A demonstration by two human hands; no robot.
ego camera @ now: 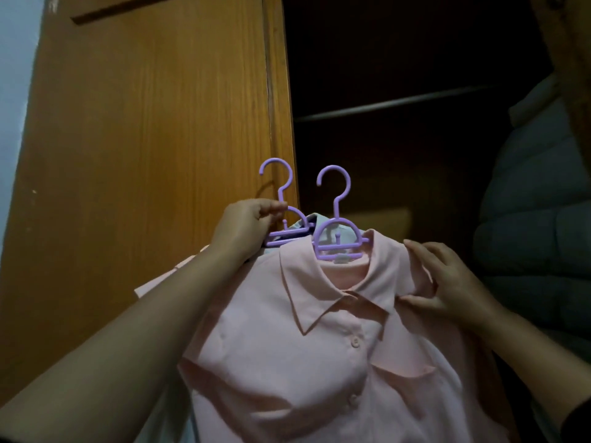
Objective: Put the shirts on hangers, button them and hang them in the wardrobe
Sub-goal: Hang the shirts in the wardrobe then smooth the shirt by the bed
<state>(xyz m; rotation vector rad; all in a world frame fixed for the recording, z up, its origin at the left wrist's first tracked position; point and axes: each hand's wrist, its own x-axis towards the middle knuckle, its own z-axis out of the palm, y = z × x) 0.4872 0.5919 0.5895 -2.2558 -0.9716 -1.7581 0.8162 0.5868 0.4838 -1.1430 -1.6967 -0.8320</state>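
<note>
- 2 purple hangers: rear hanger (281,215) at 11 o'clock, front hanger (335,225) at 12
- 1 pink shirt (303,346) on front hanger, buttoned
- left hand (246,228) grips rear hanger
- right hand (447,282) pinches pink shirt shoulder, 3 o'clock
- wardrobe rail (399,102) at 1 o'clock

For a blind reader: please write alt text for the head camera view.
A left hand grips two purple hangers, the front one carrying a buttoned pink shirt, while the right hand pinches its shoulder, before an open wooden wardrobe with a bare rail.

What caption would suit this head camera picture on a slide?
Left hand grips two purple hangers while right hand pinches the pink shirt before the wardrobe rail.
</note>
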